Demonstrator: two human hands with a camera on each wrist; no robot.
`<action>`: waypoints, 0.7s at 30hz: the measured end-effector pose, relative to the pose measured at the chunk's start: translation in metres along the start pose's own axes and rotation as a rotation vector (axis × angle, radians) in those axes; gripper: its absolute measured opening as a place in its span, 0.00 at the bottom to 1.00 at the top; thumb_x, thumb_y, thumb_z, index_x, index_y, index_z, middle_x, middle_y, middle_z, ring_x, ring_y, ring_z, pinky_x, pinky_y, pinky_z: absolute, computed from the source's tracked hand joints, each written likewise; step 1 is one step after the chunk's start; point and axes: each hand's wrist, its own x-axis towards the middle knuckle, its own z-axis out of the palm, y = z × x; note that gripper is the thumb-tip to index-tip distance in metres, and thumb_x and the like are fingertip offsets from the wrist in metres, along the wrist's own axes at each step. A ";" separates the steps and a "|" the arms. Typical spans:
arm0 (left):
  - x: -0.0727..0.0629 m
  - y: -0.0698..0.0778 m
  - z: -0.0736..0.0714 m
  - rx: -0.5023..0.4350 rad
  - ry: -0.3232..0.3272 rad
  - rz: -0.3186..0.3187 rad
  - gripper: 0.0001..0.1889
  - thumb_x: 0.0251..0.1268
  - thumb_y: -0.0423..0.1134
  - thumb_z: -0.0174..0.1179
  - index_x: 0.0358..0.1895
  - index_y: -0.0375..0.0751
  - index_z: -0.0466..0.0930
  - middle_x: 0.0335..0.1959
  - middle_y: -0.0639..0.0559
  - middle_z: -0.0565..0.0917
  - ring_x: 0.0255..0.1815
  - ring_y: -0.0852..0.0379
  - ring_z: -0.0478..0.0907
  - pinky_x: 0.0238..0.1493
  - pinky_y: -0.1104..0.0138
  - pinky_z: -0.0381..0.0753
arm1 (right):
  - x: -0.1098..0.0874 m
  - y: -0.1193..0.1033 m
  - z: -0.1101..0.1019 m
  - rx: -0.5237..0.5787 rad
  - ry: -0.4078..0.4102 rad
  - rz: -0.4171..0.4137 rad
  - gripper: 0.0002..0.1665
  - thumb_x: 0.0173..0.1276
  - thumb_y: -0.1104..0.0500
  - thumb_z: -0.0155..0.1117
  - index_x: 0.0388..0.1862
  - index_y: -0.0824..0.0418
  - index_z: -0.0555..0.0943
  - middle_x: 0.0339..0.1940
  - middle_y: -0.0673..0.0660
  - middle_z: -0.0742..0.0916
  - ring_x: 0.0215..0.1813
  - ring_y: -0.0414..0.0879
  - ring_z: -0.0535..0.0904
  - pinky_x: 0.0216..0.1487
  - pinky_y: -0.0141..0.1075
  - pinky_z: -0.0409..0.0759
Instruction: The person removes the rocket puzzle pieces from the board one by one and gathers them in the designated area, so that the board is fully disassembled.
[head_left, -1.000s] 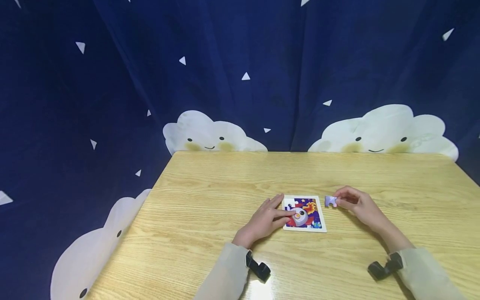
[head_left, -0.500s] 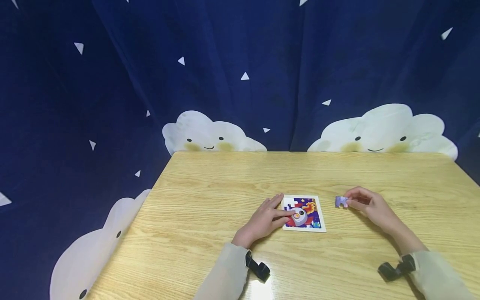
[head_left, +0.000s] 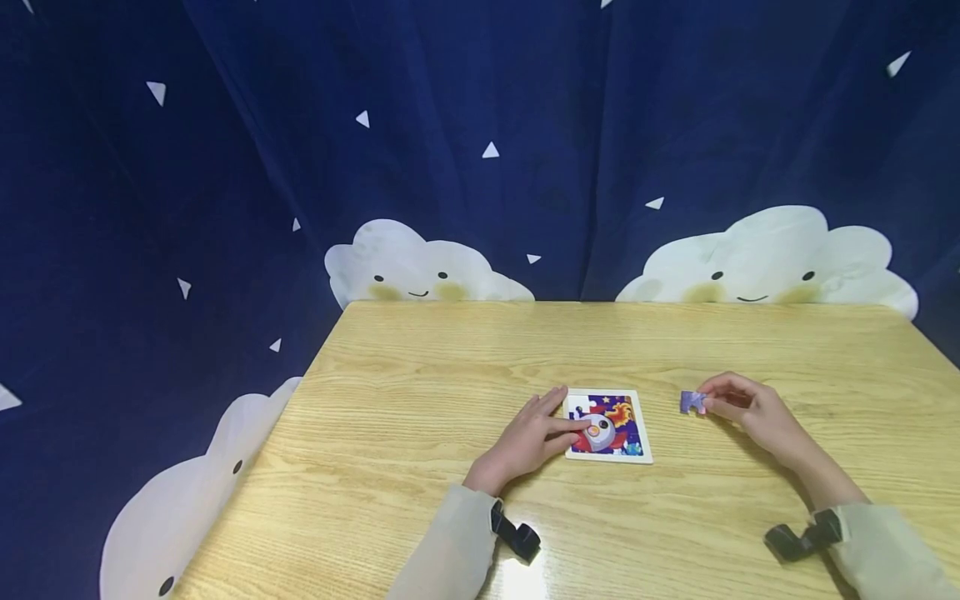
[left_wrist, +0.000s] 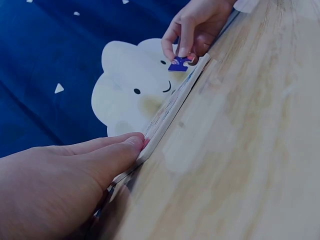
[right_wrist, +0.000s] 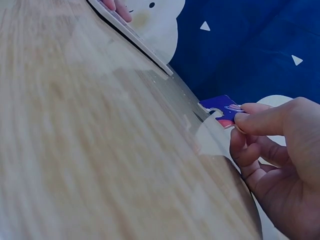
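A small framed jigsaw puzzle point(head_left: 618, 414) with a penguin picture lies flat on the table. White backing shows in its upper-left corner. My left hand point(head_left: 522, 442) rests on the puzzle's left side, fingers extended over the frame and the picture. To the right of the puzzle, my right hand point(head_left: 753, 412) pinches a purple puzzle piece point(head_left: 692, 402) between thumb and fingers. In the right wrist view that puzzle piece point(right_wrist: 219, 108) shows a ringed planet, a notched edge and a red corner. It is held apart from the frame, above the table.
The wooden table point(head_left: 420, 367) has a light grain. Behind it hangs a dark blue curtain point(head_left: 450, 100) with white triangles and smiling clouds. Black wrist mounts point(head_left: 516, 535) sit on both sleeves.
My right hand has moved to the right with the puzzle piece, away from the puzzle, and slowed toward the end. The left hand has stayed on the puzzle.
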 end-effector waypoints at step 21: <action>0.000 0.000 0.000 0.002 0.000 -0.008 0.17 0.74 0.49 0.53 0.63 0.61 0.78 0.79 0.43 0.55 0.81 0.49 0.51 0.82 0.54 0.49 | 0.004 0.001 0.006 -0.155 0.097 -0.136 0.08 0.63 0.68 0.67 0.40 0.60 0.83 0.28 0.51 0.86 0.30 0.29 0.76 0.29 0.22 0.73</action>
